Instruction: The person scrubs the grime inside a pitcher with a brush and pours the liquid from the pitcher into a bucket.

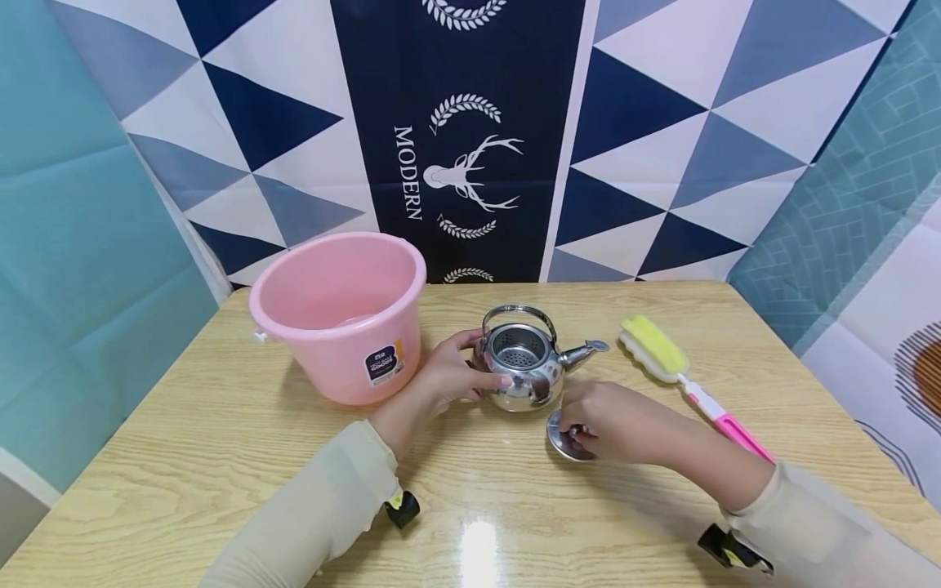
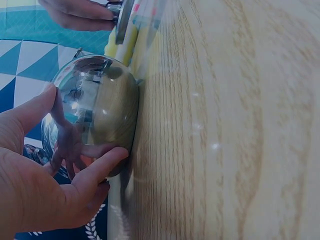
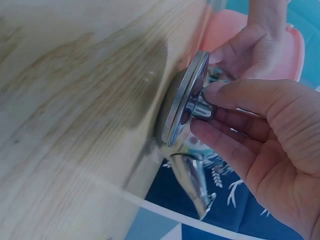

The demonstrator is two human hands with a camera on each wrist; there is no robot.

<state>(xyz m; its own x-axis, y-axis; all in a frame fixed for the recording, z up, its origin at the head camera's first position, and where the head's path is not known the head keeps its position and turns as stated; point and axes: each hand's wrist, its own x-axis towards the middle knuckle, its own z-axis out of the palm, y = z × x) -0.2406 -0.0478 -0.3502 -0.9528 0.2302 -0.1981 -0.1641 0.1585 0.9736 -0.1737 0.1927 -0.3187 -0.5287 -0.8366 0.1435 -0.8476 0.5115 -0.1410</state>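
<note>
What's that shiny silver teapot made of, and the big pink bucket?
The round silver teapot looks like polished metal, perhaps stainless steel: its belly shows mirror-like reflections. The round pink bucket is probably smooth plastic, judging by its even colour and thick rim.

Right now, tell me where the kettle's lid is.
In the head view, the lid is just right of centre, held in the person's right hand, nearer the camera than the kettle and left of the yellow brush.

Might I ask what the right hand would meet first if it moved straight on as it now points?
Most likely the kettle, just ahead of the right hand, though depth is hard to judge.
</note>
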